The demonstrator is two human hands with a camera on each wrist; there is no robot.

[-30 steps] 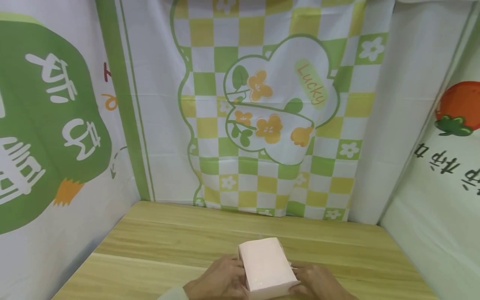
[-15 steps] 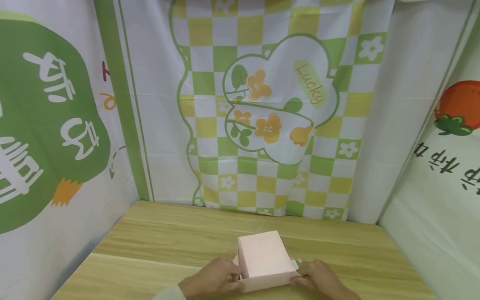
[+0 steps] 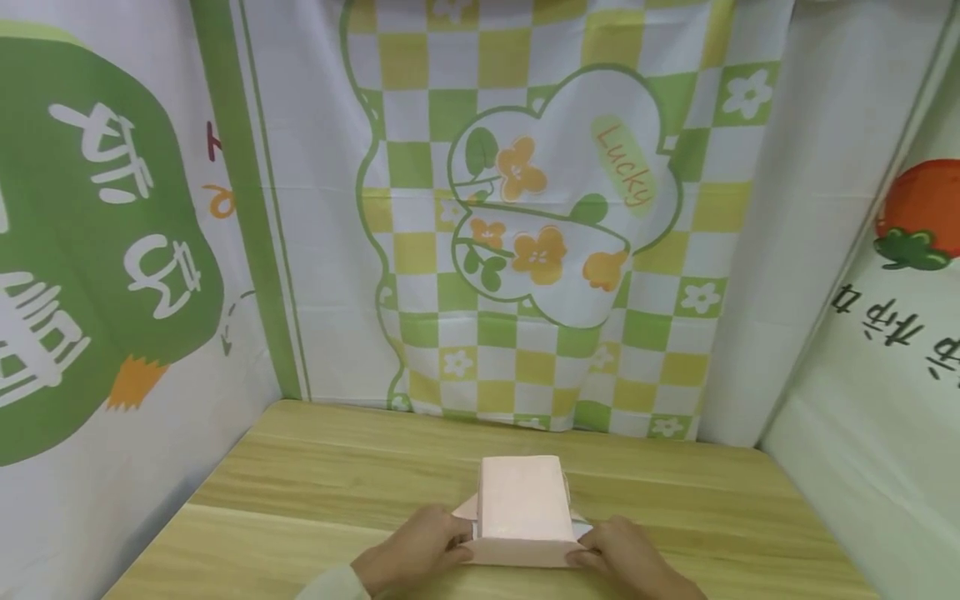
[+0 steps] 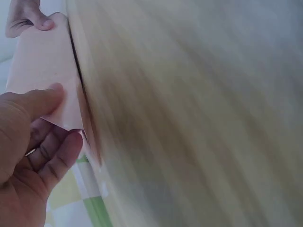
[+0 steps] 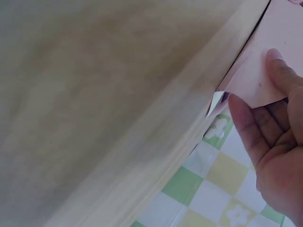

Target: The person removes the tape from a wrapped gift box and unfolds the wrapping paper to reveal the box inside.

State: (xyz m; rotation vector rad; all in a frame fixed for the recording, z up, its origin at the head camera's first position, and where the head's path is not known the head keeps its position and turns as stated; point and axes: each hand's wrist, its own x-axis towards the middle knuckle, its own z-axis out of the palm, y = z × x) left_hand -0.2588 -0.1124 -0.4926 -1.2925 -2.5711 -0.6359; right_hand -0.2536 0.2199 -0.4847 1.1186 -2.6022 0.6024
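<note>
A pale pink cardboard box [image 3: 523, 500] sits on the wooden table before me, its flat top facing up. Its front panel [image 3: 521, 552] stretches out past both sides of the body. At the left end of that panel my left hand [image 3: 420, 542] pinches the edge; in the left wrist view the thumb [image 4: 45, 100] presses the outer face with the fingers behind. My right hand [image 3: 628, 557] pinches the right end in the same manner, thumb in front. A pink side flap [image 3: 467, 508] sticks out at the left, and a white inner surface [image 3: 581, 528] shows at the right.
The wood-grain table [image 3: 337, 467] reaches back to a green and yellow checked cloth [image 3: 536, 358]. Printed white cloths hang at the left [image 3: 187, 433] and right [image 3: 862, 442] like walls.
The box has turned to face straight on and shifted slightly away from me. Both hands have moved apart, and the front panel and side flaps now spread wider.
</note>
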